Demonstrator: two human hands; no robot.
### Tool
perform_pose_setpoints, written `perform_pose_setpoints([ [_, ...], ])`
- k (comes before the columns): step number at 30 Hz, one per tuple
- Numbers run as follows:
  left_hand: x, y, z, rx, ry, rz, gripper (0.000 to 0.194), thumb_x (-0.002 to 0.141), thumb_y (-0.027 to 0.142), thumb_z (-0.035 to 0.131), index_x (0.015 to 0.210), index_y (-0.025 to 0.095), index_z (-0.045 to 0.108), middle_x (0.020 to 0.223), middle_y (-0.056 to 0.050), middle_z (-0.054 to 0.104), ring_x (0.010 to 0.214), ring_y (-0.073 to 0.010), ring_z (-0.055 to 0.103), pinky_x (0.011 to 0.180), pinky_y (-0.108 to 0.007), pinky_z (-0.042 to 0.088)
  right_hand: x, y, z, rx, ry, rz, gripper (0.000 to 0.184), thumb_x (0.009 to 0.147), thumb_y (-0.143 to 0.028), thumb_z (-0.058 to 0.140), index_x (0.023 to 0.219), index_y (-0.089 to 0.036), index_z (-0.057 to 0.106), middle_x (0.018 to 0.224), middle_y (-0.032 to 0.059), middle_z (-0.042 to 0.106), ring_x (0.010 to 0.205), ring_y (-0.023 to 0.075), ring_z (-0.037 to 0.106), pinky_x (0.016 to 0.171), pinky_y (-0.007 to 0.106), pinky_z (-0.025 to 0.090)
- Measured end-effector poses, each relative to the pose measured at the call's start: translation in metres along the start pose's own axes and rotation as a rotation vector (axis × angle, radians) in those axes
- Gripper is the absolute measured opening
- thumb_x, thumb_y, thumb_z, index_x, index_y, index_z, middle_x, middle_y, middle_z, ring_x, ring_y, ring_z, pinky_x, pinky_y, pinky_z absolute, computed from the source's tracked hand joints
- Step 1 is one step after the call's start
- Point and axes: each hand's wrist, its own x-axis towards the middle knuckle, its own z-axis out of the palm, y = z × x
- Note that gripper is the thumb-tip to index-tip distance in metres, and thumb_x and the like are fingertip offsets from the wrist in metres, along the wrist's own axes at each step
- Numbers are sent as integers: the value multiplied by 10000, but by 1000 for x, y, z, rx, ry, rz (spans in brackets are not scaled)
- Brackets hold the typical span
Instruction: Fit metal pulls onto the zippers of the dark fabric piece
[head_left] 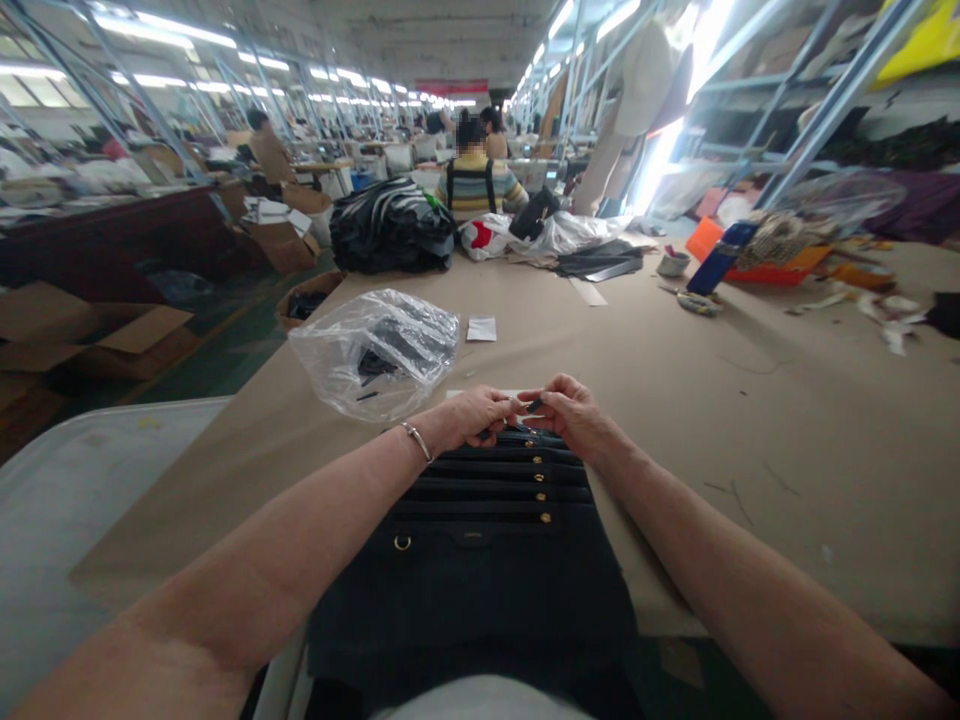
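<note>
A stack of dark navy bags (487, 520) with gold studs and a gold ring lies on the brown table (675, 400) right in front of me. My left hand (480, 413), with a silver bracelet on its wrist, and my right hand (566, 408) meet at the far end of the stack. Both are closed in a pinch on a small dark part (531, 405) between the fingertips. A crumpled clear plastic bag (379, 350) holding several small dark pieces lies just left of my left hand.
A small white paper slip (481, 329) lies beyond the plastic bag. A person in a striped top (480, 180) sits at the table's far end among black and white bags. A blue bottle (720, 258), orange tray (772, 268) and scraps lie far right. Cardboard boxes (97, 330) stand on the floor at left.
</note>
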Motion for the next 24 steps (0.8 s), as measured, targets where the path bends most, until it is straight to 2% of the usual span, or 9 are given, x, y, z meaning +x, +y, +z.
perform_pose_setpoints([
  [3, 2, 0, 2, -55, 34, -16, 206, 904, 298, 499, 753, 159, 503, 498, 80, 321, 352, -47, 303, 325, -163, 183, 0, 2, -2, -279, 51, -27, 249, 691, -338, 626, 776, -208, 432, 687, -27, 630, 510, 139, 580, 499, 248, 471],
  [6, 4, 2, 7, -100, 35, -38, 237, 929, 341, 461, 777, 162, 495, 497, 86, 298, 344, -46, 299, 327, -161, 176, -1, 3, -2, -780, 84, -234, 50, 744, -233, 576, 737, -189, 552, 583, -35, 566, 515, 123, 527, 525, 227, 396],
  [8, 4, 3, 10, -112, 15, -66, 278, 936, 381, 445, 770, 163, 489, 499, 84, 301, 344, -48, 310, 326, -160, 171, -4, 3, -1, -1012, 89, -381, 59, 764, -170, 576, 719, -184, 613, 621, -19, 579, 597, 125, 532, 594, 234, 387],
  [10, 4, 4, 11, -106, -11, -99, 286, 930, 381, 454, 752, 160, 484, 507, 75, 327, 345, -52, 334, 323, -161, 171, -8, 1, 1, -1075, 112, -469, 72, 759, -132, 591, 723, -183, 627, 697, -6, 611, 668, 130, 548, 642, 234, 388],
  [13, 4, 2, 10, -75, -61, -133, 259, 917, 351, 471, 751, 155, 504, 518, 62, 369, 350, -62, 368, 320, -170, 190, -15, 1, 2, -1028, 133, -515, 76, 752, -132, 606, 688, -172, 599, 727, -1, 616, 692, 126, 553, 659, 224, 390],
  [16, 4, 0, 9, -18, -77, -141, 189, 880, 290, 521, 747, 157, 518, 507, 65, 376, 355, -64, 378, 333, -174, 224, -18, 5, -1, -933, 91, -428, 113, 745, -208, 645, 667, -168, 574, 654, -21, 586, 611, 113, 518, 595, 214, 379],
  [19, 6, -3, 10, 87, 6, -126, 132, 823, 200, 552, 710, 166, 494, 481, 76, 370, 344, -62, 373, 338, -173, 224, -17, 12, -9, -845, 21, -184, 102, 732, -257, 656, 749, -166, 613, 575, -43, 567, 514, 106, 492, 510, 203, 361],
  [21, 7, -5, 12, 184, 75, -119, 124, 786, 169, 561, 684, 167, 490, 464, 77, 370, 324, -65, 372, 330, -179, 193, -15, 16, -15, -882, -6, -50, 82, 750, -221, 619, 791, -159, 653, 557, -39, 574, 495, 108, 500, 489, 199, 357],
  [24, 9, -7, 14, 330, 121, -139, 106, 741, 161, 576, 653, 159, 518, 450, 70, 394, 298, -73, 369, 329, -194, 170, -13, 19, -20, -1070, -15, -8, 124, 755, -129, 587, 786, -159, 704, 596, -19, 617, 549, 115, 538, 522, 197, 369],
])
